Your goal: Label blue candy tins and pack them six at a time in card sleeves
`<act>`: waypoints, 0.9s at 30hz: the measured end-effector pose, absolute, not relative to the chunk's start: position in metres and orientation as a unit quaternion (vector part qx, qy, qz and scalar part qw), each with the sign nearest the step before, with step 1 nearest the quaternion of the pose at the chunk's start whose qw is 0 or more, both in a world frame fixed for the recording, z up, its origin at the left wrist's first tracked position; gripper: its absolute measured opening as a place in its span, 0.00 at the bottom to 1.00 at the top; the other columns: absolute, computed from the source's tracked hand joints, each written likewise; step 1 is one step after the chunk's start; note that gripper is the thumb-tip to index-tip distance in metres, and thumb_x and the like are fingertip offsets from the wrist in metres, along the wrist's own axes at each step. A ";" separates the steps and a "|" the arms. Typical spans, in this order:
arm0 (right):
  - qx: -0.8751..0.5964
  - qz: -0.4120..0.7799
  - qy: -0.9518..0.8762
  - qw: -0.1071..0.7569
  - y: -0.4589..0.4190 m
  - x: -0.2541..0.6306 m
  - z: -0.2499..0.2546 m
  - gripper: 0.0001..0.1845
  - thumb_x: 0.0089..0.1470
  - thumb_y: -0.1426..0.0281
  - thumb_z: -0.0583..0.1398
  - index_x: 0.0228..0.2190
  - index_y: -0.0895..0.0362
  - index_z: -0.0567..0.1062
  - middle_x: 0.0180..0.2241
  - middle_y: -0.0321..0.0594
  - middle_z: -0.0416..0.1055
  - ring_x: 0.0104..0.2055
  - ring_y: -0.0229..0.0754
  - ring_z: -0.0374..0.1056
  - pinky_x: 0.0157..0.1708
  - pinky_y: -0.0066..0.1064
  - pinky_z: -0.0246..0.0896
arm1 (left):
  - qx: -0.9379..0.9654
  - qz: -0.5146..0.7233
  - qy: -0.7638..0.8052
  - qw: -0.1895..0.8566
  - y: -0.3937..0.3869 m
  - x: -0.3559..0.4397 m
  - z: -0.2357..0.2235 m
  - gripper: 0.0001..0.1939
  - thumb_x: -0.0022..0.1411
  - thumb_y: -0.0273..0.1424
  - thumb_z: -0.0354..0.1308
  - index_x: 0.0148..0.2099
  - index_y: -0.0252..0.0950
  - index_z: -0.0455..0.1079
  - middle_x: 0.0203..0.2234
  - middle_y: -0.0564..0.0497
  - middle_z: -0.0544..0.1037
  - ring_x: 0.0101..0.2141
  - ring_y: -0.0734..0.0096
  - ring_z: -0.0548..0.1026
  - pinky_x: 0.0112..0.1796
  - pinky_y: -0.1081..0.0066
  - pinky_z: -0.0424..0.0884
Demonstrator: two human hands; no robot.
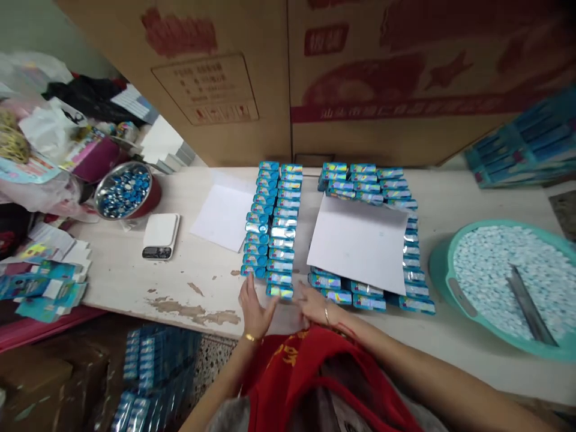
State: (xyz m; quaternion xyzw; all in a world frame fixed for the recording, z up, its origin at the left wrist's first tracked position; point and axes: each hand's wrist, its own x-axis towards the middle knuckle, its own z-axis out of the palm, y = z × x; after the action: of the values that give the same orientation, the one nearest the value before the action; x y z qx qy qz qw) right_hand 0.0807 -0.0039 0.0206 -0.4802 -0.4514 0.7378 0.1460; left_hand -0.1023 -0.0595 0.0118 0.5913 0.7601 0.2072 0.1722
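Observation:
Two side-by-side columns of small blue boxes (281, 253) run away from me across the middle of the table. At their near end is my left hand (254, 312), thumb apart from the fingers, the fingertips at the nearest box of the left column. My right hand (315, 305) lies just right of the columns' near end, fingers stretched out beside the last box and slightly blurred. Neither hand grips anything. Right of it stands a wider block of similar blue boxes (369, 302), partly covered by a white sheet of paper (360, 243).
A teal tub (443, 270) of small pale pieces holds a metal scoop (531, 309) on the right. To the left are white paper (225, 216), a small scale (161, 235) and a metal bowl (153, 195) of blue-wrapped pieces. Large cartons (252, 141) stand behind.

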 end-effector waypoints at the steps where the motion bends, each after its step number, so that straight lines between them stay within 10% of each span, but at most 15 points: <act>1: -0.494 0.708 -0.480 0.156 0.013 0.088 0.025 0.25 0.52 0.56 0.59 0.48 0.57 0.71 0.19 0.42 0.71 0.24 0.48 0.69 0.26 0.36 0.65 | 0.652 0.164 0.724 0.154 -0.056 -0.104 0.018 0.46 0.55 0.47 0.58 0.68 0.38 0.43 0.62 0.36 0.55 0.62 0.48 0.52 0.59 0.49 0.47; 4: -0.543 0.516 -0.626 0.218 0.083 0.099 0.034 0.26 0.57 0.55 0.53 0.51 0.57 0.70 0.42 0.52 0.72 0.47 0.53 0.67 0.46 0.41 0.61 | 0.767 0.019 0.623 0.152 -0.038 -0.102 0.028 0.52 0.47 0.49 0.62 0.68 0.40 0.44 0.66 0.40 0.47 0.65 0.44 0.42 0.61 0.46 0.38; 9: -0.592 0.223 -0.753 0.180 0.215 0.072 0.024 0.35 0.60 0.53 0.48 0.63 0.57 0.53 0.65 0.50 0.44 0.67 0.56 0.36 0.61 0.51 0.38 | 0.798 -0.106 0.566 0.178 0.004 -0.095 0.021 0.60 0.38 0.50 0.65 0.69 0.43 0.40 0.67 0.42 0.35 0.65 0.41 0.32 0.59 0.42 0.32; 15: -0.619 0.185 -0.752 0.130 0.276 0.027 -0.022 0.41 0.57 0.44 0.45 0.64 0.53 0.49 0.68 0.46 0.31 0.67 0.59 0.21 0.60 0.58 0.25 | 0.795 -0.132 0.560 0.194 0.019 -0.099 0.010 0.60 0.39 0.45 0.64 0.69 0.45 0.35 0.67 0.43 0.30 0.64 0.38 0.30 0.58 0.39 0.30; 27: -0.609 0.096 -0.775 0.142 0.268 0.038 -0.041 0.38 0.58 0.46 0.44 0.62 0.54 0.56 0.67 0.43 0.35 0.66 0.61 0.27 0.60 0.56 0.30 | 0.814 -0.154 0.522 0.205 0.020 -0.070 0.012 0.57 0.45 0.44 0.61 0.69 0.35 0.32 0.66 0.37 0.26 0.63 0.35 0.27 0.59 0.42 0.33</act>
State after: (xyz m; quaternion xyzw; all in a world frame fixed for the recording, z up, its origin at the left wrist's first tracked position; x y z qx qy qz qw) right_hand 0.0376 0.2682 -0.0413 -0.6089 -0.7746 0.0959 0.1416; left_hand -0.0703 0.0196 0.0125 0.8135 0.5220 -0.1542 0.2048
